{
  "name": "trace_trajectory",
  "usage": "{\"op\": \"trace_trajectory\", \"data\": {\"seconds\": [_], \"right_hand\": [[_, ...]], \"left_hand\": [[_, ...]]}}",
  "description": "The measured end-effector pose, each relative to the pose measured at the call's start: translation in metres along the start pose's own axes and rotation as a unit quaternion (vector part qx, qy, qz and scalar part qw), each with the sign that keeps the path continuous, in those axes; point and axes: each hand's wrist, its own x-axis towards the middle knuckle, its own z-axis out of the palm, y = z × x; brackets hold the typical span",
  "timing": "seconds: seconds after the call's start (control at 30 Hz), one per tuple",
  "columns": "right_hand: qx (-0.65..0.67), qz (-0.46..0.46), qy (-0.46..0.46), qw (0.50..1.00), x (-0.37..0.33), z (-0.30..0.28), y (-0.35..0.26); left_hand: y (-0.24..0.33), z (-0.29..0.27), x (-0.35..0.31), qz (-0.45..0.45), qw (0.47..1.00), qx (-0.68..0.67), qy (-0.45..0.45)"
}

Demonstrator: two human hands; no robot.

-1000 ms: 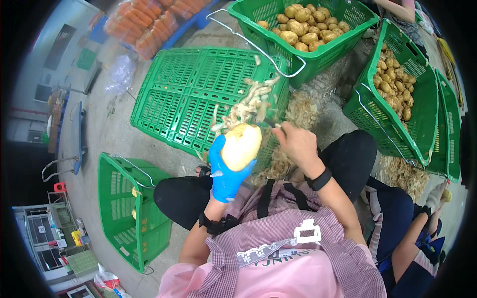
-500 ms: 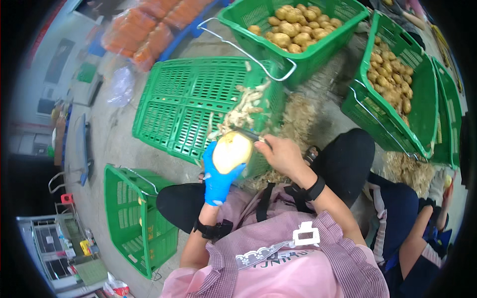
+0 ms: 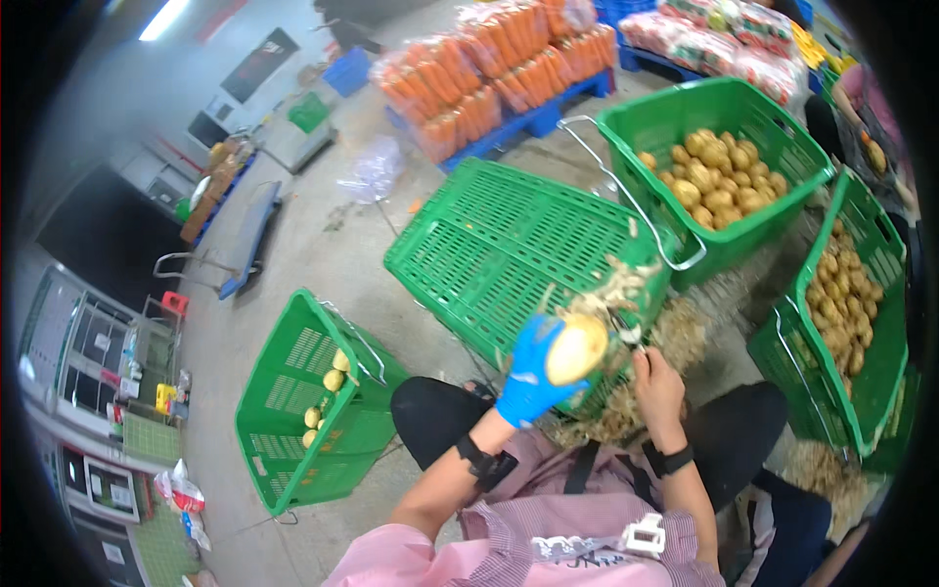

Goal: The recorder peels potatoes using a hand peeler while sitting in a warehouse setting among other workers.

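Observation:
In my left hand (image 3: 528,380), which wears a blue glove, is a large peeled potato (image 3: 579,350) with pale yellow flesh. The gloved fingers are wrapped round its left and lower side. My bare right hand (image 3: 659,391) grips a peeler (image 3: 626,331), whose head points up, just right of the potato and apart from it. Both hands are above the near right end of an upturned green crate (image 3: 499,235). Peel scraps (image 3: 626,284) lie on that end of the crate.
To the left stands a green crate (image 3: 284,430) with several peeled potatoes (image 3: 328,382). Crates of unpeeled potatoes (image 3: 719,181) stand at the far right and right (image 3: 841,303). Peel heaps (image 3: 675,338) cover the floor by my legs. Bagged carrots (image 3: 460,73) sit on a blue pallet behind.
The view has swung left, bringing the left crate's potatoes into sight. My right hand has drawn the peeler off the potato toward the right. My left hand still holds the potato, now tilted.

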Motion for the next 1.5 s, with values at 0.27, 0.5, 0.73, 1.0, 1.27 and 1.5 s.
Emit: {"op": "trace_trajectory", "data": {"seconds": [0.27, 0.5, 0.73, 1.0, 1.27, 1.5], "right_hand": [[-0.067, -0.249, 0.009, 0.966, -0.029, 0.026, -0.032], [-0.044, -0.164, 0.006, 0.985, 0.0, 0.002, -0.015], [0.172, 0.057, 0.02, 0.983, 0.016, 0.006, 0.004], [0.415, 0.083, -0.099, 0.901, 0.06, 0.018, 0.015], [0.437, 0.137, -0.091, 0.884, 0.015, 0.04, 0.003], [0.225, 0.045, 0.011, 0.973, 0.021, 0.024, -0.003]], "left_hand": [[-0.013, 0.02, -0.018, -0.241, 0.921, -0.301, 0.062], [0.002, 0.022, -0.007, -0.205, 0.965, -0.165, 0.018], [0.026, 0.034, 0.035, -0.221, 0.973, -0.058, 0.03], [0.0, 0.05, 0.066, -0.18, 0.964, -0.196, 0.007], [0.02, 0.036, 0.074, -0.095, 0.99, 0.085, -0.065], [-0.005, 0.014, 0.069, -0.098, 0.99, -0.028, -0.099]]}}
